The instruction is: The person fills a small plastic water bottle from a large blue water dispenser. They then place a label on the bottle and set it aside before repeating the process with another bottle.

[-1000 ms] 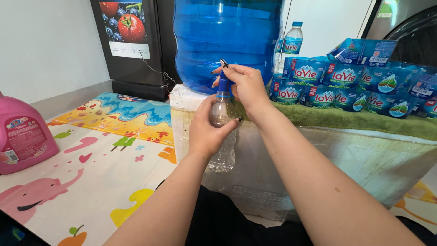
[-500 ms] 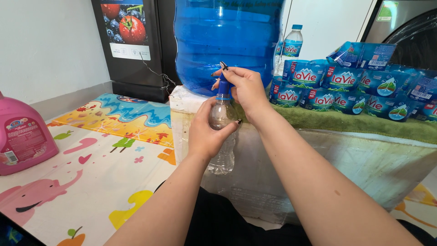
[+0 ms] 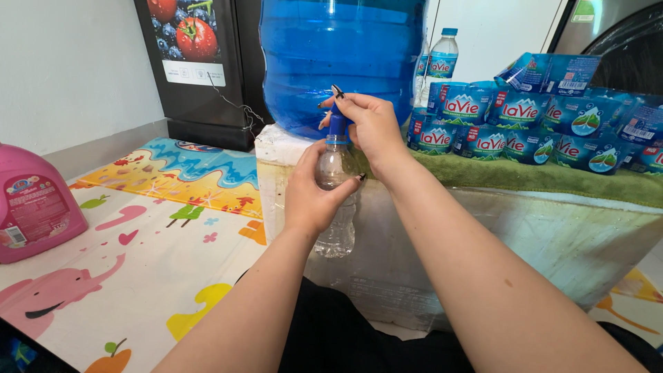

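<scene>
Clear bottle (image 3: 336,238) half hidden by left hand (image 3: 312,195); tap unseen.

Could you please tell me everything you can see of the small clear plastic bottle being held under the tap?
The small clear plastic bottle is transparent, ribbed low down, and upright. The left hand wraps its upper body. Its mouth meets the blue tap of the big blue water jug, which the right hand pinches. Its fill level is unclear.

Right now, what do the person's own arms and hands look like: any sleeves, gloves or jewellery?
Both forearms are bare, with no sleeves, gloves, watch or bracelets in view. The left hand and right hand have long nails painted dark. No rings are visible.
</scene>
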